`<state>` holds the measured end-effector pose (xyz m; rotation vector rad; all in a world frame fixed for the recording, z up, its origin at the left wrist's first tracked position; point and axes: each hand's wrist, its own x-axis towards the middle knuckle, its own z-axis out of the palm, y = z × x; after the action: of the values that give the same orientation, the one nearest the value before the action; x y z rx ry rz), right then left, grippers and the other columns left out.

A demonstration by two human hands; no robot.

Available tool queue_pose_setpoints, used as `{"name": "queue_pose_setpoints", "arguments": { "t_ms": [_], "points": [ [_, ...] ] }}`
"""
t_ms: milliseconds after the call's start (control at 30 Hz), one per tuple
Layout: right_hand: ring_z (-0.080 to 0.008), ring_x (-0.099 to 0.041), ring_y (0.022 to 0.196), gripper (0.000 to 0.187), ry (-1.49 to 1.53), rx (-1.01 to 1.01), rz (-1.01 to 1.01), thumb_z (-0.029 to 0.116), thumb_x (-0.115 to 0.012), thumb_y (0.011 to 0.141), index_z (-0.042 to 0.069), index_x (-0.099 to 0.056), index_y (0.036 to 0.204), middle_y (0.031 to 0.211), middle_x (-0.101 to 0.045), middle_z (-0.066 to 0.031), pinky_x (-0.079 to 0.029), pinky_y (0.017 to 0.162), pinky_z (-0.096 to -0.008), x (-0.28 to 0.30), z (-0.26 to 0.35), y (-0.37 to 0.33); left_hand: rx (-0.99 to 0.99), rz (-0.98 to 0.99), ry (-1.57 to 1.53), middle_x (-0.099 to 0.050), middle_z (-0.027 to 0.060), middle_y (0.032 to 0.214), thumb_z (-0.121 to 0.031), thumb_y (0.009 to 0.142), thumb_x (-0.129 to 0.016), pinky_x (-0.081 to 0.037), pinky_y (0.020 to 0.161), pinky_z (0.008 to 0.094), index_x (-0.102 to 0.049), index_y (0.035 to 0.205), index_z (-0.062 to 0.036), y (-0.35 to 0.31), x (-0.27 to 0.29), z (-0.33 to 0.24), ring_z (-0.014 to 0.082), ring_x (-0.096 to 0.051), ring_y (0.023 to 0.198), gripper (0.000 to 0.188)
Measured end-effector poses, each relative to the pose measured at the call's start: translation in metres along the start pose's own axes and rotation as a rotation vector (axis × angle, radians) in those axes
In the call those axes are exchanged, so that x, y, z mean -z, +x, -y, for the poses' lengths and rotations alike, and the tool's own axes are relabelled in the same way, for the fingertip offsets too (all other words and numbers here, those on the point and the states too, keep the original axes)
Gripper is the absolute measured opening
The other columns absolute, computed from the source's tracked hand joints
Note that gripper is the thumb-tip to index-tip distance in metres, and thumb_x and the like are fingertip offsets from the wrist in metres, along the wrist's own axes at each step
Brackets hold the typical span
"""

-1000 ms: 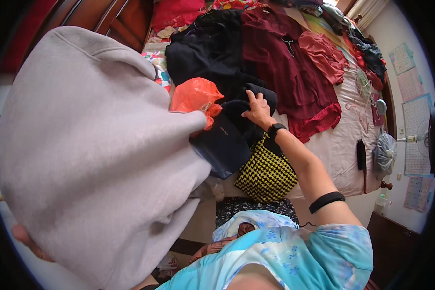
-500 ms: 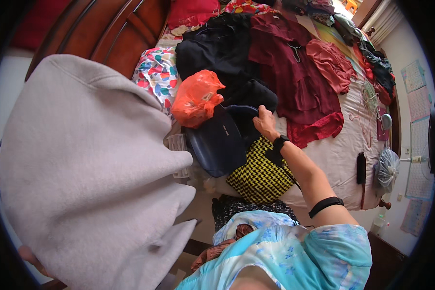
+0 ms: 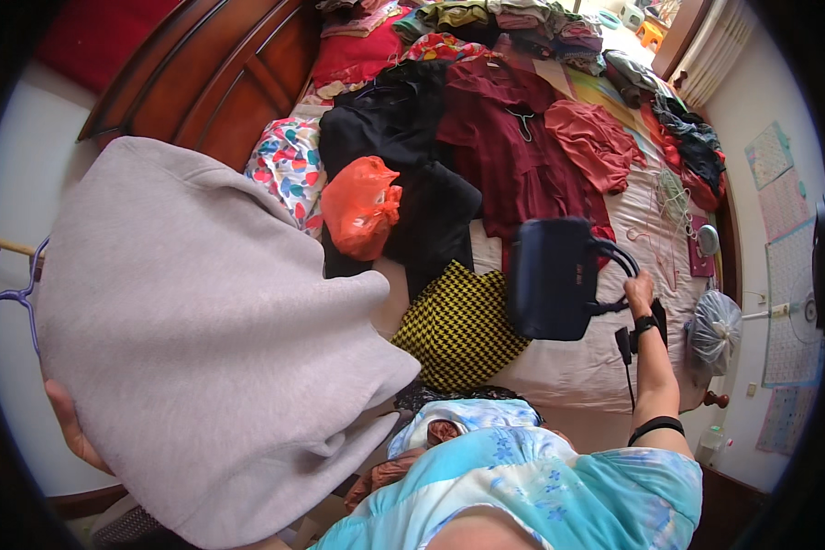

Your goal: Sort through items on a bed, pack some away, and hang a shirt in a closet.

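A dark navy handbag [image 3: 550,280] hangs over the bed, tilted on its side. My right hand [image 3: 640,291] is closed round its two handles, with a watch on that wrist. A large light-grey garment [image 3: 220,339] fills the left side, its soft cloth falling in folds. Behind its lower left edge, part of my left hand [image 3: 76,429] shows, holding the cloth; most of its fingers are hidden. Left of the bag, a yellow-and-black houndstooth cloth [image 3: 458,325] lies at the bed's near edge. Farther back lies an orange plastic bag [image 3: 359,209] on black clothing [image 3: 440,202].
A dark red garment [image 3: 513,156] and a coral one [image 3: 596,142] are spread on the bed. Folded clothes [image 3: 522,18] are piled at the far end. A tied grey plastic bag [image 3: 715,325] stands at the right edge. Purple hangers [image 3: 18,293] are by the left wall.
My right hand has lifted the navy handbag off the bed and carried it to the right. The grey garment has shifted slightly right and down, and more of my left hand shows.
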<state>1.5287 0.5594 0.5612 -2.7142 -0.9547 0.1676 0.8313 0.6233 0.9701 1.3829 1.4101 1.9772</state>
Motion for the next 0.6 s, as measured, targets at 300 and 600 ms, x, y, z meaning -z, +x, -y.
{"name": "queue_pose_setpoints", "arguments": {
  "t_ms": [300,600],
  "points": [
    [-0.0421,-0.058,0.100,0.042,-0.186,-0.082,0.140,0.021,-0.066,0.067,0.000,-0.057,0.102,0.101,-0.060,-0.0275,-0.049,0.085,-0.0470,-0.022,-0.019,-0.021,0.112,-0.074,0.092,-0.058,0.0116,0.115,-0.038,0.089,-0.055,-0.042,0.094,0.0388,-0.050,0.122,0.0017,-0.011,-0.009,0.019,0.0211,-0.055,0.106,0.052],
    [-0.0415,-0.041,0.120,0.105,0.382,0.486,0.332,0.037,-0.083,0.056,0.013,-0.028,0.143,0.129,-0.041,-0.0267,-0.038,0.099,-0.0430,-0.104,0.313,-0.009,0.298,0.259,0.214,-0.060,0.0106,0.092,-0.041,0.076,-0.068,-0.045,0.079,0.0323,-0.053,0.108,0.0035,0.006,-0.008,0.082,0.0178,-0.057,0.082,0.057]
  ]
}}
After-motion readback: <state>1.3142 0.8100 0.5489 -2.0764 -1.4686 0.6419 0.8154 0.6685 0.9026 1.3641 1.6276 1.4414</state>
